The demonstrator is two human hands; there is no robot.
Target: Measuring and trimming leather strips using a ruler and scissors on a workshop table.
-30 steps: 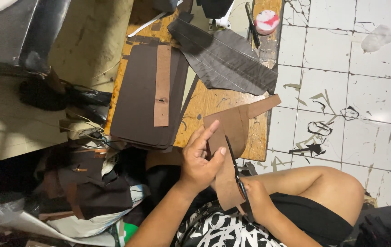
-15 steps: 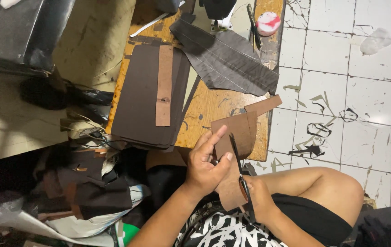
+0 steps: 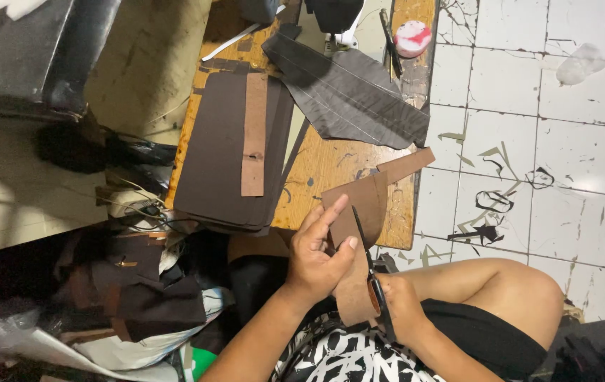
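Note:
My left hand [image 3: 320, 256] grips a brown leather piece [image 3: 359, 233] by its left edge, fingers stretched over it. My right hand [image 3: 401, 304] holds black scissors [image 3: 367, 263] whose blades point up into the leather along its middle. The leather hangs over the near edge of a low wooden work board [image 3: 331, 170]. A long tan tab of the same leather [image 3: 405, 165] juts to the upper right.
On the board lie a stack of dark brown panels [image 3: 221, 152] with a tan strip [image 3: 254, 134] on top, and a grey sheet [image 3: 348, 95]. A round pink-white tin [image 3: 413, 38] sits at the far end. Leather scraps litter the white tiled floor [image 3: 550, 141]; my knee [image 3: 522, 297] is at right.
The scissors have cut further up into the leather piece. My left hand has shifted slightly, fingers still spread on the leather.

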